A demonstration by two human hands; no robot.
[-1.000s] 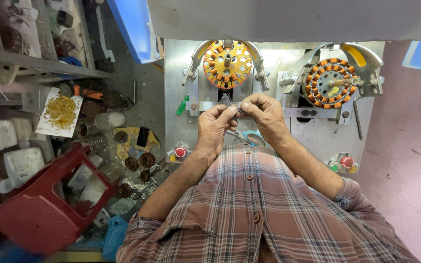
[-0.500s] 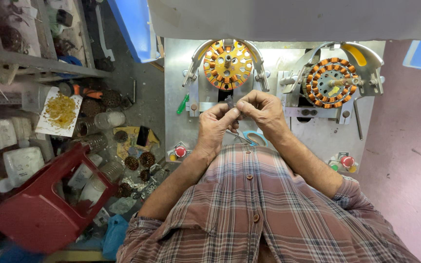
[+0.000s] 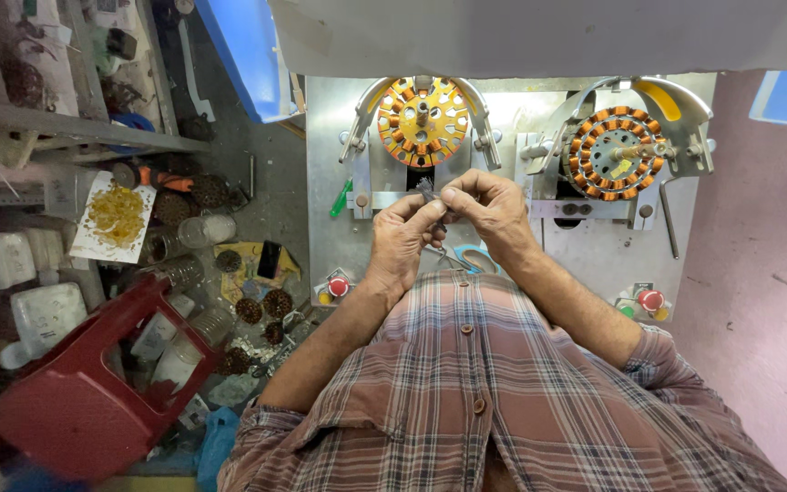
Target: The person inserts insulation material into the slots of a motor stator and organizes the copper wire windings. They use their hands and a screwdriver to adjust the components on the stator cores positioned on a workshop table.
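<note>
Two wound stators [image 3: 423, 120] [image 3: 618, 152] mounted side by side on the winding bench [image 3: 594, 264]. Both hands (left hand [image 3: 403, 241], right hand [image 3: 489, 208]) meet before the left stator. Stool [image 3: 75, 392] on floor, left of bench.

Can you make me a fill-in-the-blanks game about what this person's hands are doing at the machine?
1. Both hands pinch a small dark part just below the round ______ and orange wheel.
2. The other wheel, wound with orange coils, sits on the person's ______ side.
3. The push button near the left hand is ______.
4. The right hand comes out of a ______ shirt.

Missing words: yellow; right; red; checked
</note>
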